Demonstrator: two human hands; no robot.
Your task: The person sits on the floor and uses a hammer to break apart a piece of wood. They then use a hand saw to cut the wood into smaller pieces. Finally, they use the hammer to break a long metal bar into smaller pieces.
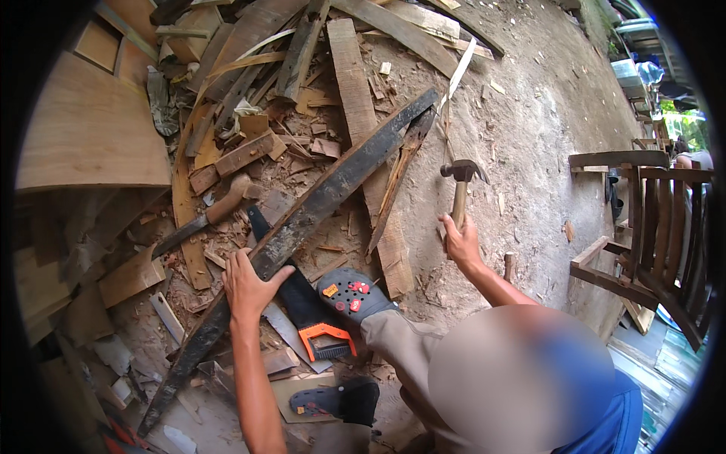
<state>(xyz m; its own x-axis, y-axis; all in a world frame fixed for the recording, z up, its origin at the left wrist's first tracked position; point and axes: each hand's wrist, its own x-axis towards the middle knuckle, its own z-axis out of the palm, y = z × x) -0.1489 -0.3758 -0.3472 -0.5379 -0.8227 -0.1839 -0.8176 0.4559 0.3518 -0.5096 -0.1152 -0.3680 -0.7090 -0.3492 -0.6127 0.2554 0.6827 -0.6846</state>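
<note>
A long dark wooden plank (333,189) lies slantwise from the lower left toward the upper middle, over other lumber. My left hand (252,286) grips it near its middle, thumb on one side and fingers on the other. In my right hand (461,240) is a claw hammer (459,203), held by its wooden handle with the metal head raised, to the right of the plank and apart from it. A splintered brown strip (401,185) runs beside the plank's far end; whether they are joined I cannot tell. Close by my left hand lies a handsaw with an orange-and-black handle (327,340).
A large knife with a wooden handle (227,200) rests left of the plank. Scrap boards (367,98) and chips cover the dirt floor. A plywood cabinet (91,121) stands at left, a slatted wooden chair (658,219) at right. My shoe (344,291) is beside the saw.
</note>
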